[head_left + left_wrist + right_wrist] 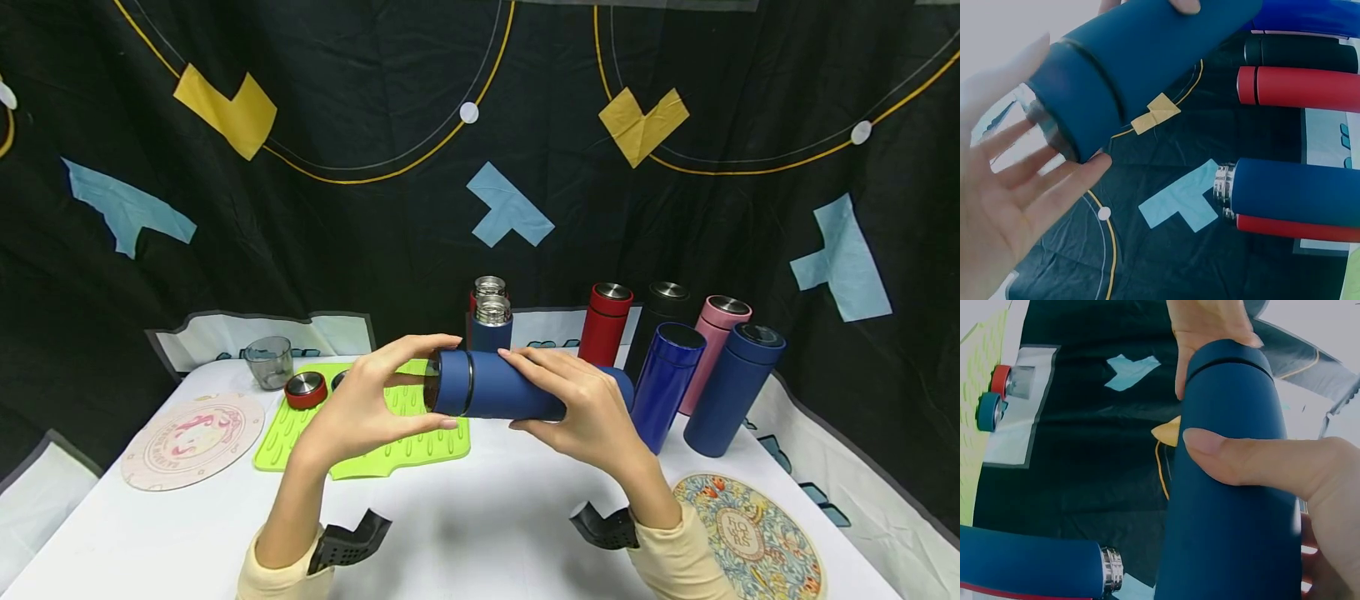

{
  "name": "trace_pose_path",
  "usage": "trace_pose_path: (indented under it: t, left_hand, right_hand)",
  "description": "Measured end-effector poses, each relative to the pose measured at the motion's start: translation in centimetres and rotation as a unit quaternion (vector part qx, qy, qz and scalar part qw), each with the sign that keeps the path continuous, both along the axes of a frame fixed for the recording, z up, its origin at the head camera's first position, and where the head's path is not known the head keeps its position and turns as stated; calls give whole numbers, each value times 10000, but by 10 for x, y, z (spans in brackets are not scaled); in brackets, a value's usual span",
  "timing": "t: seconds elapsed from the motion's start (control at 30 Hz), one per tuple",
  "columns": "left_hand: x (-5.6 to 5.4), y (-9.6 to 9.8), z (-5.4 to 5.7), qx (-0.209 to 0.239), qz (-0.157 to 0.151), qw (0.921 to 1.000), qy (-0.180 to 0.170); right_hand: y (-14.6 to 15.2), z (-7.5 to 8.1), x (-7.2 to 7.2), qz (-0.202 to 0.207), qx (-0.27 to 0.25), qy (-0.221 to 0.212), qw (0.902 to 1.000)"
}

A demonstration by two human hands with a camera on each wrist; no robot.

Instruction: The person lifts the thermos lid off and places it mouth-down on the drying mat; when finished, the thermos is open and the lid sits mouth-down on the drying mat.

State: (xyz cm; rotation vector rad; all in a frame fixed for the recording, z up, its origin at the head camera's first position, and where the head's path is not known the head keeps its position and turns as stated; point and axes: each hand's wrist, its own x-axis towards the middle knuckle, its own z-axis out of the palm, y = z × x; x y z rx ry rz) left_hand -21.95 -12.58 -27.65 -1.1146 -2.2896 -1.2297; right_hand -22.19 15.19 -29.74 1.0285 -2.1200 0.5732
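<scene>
A dark blue vacuum flask (502,387) is held sideways above the table, its capped end to the left. My right hand (588,408) grips its body, thumb on the near side in the right wrist view. The blue lid (452,383) sits on the flask with a thin dark seam between them. My left hand (363,408) holds the lid's end between thumb and fingers. Beyond the flask stand a blue flask (491,336) without a lid and a red one (472,300) behind it, showing bare steel necks.
On a green ribbed mat (397,454) lie a red lid (305,393) and a darker lid partly behind my left hand. A glass cup (270,364) and a round pink mat (193,442) are left. Several capped flasks stand right, behind a floral round mat (750,533).
</scene>
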Motion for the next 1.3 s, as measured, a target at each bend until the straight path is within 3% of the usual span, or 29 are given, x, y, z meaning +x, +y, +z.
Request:
trace_pose_path:
  t: [0.13,0.23,0.47,0.63,1.0,1.13,1.3]
  left_hand:
    - [-1,-2,0,-168,-401,9988,237]
    - [-2,-2,0,-138,-431,9985,311]
    - [-3,-1,-1,-2,-12,9998,186]
    - [-2,0,-1,93,114,9999,9]
    - [-3,3,-1,154,550,9967,-576]
    - [-4,4,-2,154,399,9976,-551]
    - [-5,1,-1,122,-212,9997,14]
  right_hand:
    - [2,0,0,203,-21,-364,9991]
    - [2,0,0,251,-64,-521,9983]
    - [1,0,1,104,-24,-388,9992]
    - [-1,0,2,-57,48,-222,9997]
    - [-4,0,3,-510,254,488,9972]
    - [-3,0,3,-466,196,437,9978]
    - [-1,1,2,-256,71,147,9995]
